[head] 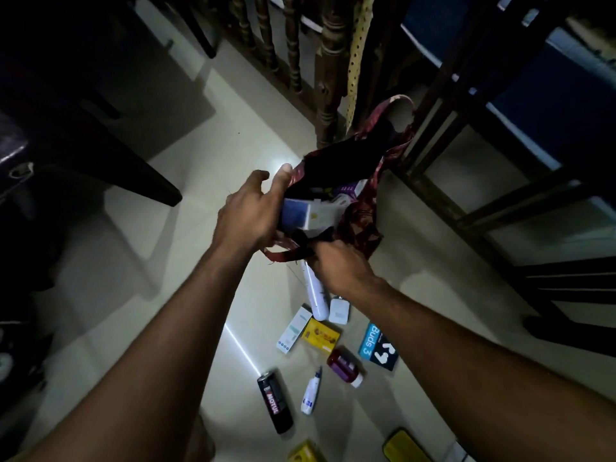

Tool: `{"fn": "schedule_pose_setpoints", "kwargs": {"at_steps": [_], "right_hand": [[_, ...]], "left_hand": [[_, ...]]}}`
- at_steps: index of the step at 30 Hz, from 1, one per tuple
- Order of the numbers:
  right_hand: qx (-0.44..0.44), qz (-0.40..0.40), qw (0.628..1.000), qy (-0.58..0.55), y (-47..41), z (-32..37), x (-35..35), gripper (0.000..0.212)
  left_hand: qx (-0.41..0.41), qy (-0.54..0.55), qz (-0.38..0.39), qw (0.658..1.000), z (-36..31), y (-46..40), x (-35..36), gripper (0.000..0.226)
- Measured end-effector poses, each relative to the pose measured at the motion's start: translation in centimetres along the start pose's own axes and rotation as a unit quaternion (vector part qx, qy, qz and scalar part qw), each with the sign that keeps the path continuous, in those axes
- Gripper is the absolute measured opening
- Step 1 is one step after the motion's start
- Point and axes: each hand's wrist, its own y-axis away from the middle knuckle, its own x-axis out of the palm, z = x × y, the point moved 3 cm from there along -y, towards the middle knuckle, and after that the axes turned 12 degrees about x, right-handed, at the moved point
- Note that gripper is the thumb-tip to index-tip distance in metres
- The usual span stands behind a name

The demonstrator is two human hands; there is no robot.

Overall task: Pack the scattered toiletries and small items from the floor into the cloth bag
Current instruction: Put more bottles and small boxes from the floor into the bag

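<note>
Wood railing [293, 45] behind; dark chair [500, 135] right, on tiled floor [133, 261].

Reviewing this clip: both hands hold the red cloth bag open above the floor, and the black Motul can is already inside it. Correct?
Not quite. The head view shows the black Motul can lying on the floor, not inside. The left hand and right hand do hold the red cloth bag.

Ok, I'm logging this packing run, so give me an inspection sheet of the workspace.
Surface: pale tiled floor, dimly lit.
Job's things: red cloth bag held up, boxes inside; black can, white bottle, yellow box, Buds box, maroon bottle on the floor.
Clutter: nothing seen.
Grippers: left hand puts a blue-white box in; right hand grips the bag's rim.
Cables: nothing seen.
Surroundings: wooden railing, dark chairs.
</note>
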Motion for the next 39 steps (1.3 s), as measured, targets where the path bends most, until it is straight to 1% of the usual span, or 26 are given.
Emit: {"fn": "schedule_pose_setpoints", "kwargs": {"at_steps": [1,2,5,7,8,10,12,13,15,17,21,24,27,29,30,32,34,36,38,39], "right_hand": [[-0.004,-0.015,1.0,-0.014,0.3,-0.1,0.1,0.025],[-0.009,-0.027,0.999,-0.028,0.5,-0.2,0.2,0.026],[-0.016,-0.054,0.996,-0.065,1.4,-0.3,0.4,0.034],[-0.021,-0.095,0.988,-0.116,2.4,-0.7,0.4,0.036],[-0.014,-0.1,0.985,-0.14,2.8,-1.1,0.6,0.034],[0.018,-0.056,0.984,-0.169,3.9,-2.4,1.7,0.028],[0.058,0.028,0.983,-0.173,5.3,-4.5,4.0,0.023],[0.081,0.062,0.981,-0.166,6.0,-5.8,5.4,0.02],[0.125,0.112,0.975,-0.147,7.5,-8.5,8.4,0.016],[0.156,0.156,0.965,-0.138,8.7,-10.7,11.6,0.015],[0.184,0.209,0.951,-0.138,9.2,-12.9,17.4,0.022],[0.183,0.203,0.954,-0.124,7.2,-13.3,21.6,0.031],[0.209,0.172,0.949,-0.16,3.7,-13.9,25.5,0.048],[0.246,0.126,0.938,-0.208,0.6,-14.5,27.4,0.064],[0.266,0.094,0.933,-0.225,-1.0,-15.0,27.8,0.067],[0.301,0.045,0.926,-0.224,-4.4,-16.2,29.1,0.072],[0.3,0.041,0.937,-0.173,-7.1,-17.0,30.4,0.084],[0.267,0.067,0.958,-0.079,-8.3,-17.0,31.4,0.094],[0.238,0.075,0.968,-0.019,-8.9,-17.1,32.0,0.095],[0.231,0.07,0.97,-0.018,-9.2,-17.2,32.1,0.094]], "left_hand": [[0.017,-0.042,-0.026,0.999,0.1,0.3,-0.1,0.069],[0.031,-0.049,-0.055,0.997,0.4,0.9,-0.2,0.062],[0.053,0.008,-0.12,0.991,2.0,4.2,0.6,0.037],[0.056,0.033,-0.145,0.987,4.0,7.1,2.2,0.025],[0.053,0.039,-0.145,0.987,5.0,8.7,3.3,0.021],[0.052,0.04,-0.104,0.992,6.9,11.8,5.6,0.019],[0.029,0.028,-0.026,0.999,10.1,15.5,8.8,0.021],[0.003,0.02,0.017,1.0,12.0,17.0,10.4,0.022],[-0.075,0.012,0.088,0.993,16.0,19.7,13.2,0.024],[-0.165,0.01,0.131,0.978,20.0,21.7,15.5,0.029],[-0.249,-0.023,0.169,0.953,26.2,23.1,18.7,0.05],[-0.315,-0.034,0.139,0.938,31.4,23.8,20.4,0.06],[-0.4,-0.008,0.116,0.909,36.6,24.8,22.2,0.078],[-0.414,-0.001,0.116,0.903,39.4,25.5,23.7,0.085],[-0.404,0.008,0.118,0.907,40.5,25.7,24.4,0.086],[-0.377,0.013,0.122,0.918,42.0,25.8,25.8,0.091],[-0.363,0.01,0.108,0.926,43.2,25.5,26.8,0.092],[-0.35,0.003,0.099,0.931,43.7,25.0,27.5,0.082],[-0.329,-0.009,0.103,0.939,43.8,24.6,27.9,0.072],[-0.324,-0.012,0.104,0.94,43.8,24.3,28.1,0.07]]}}
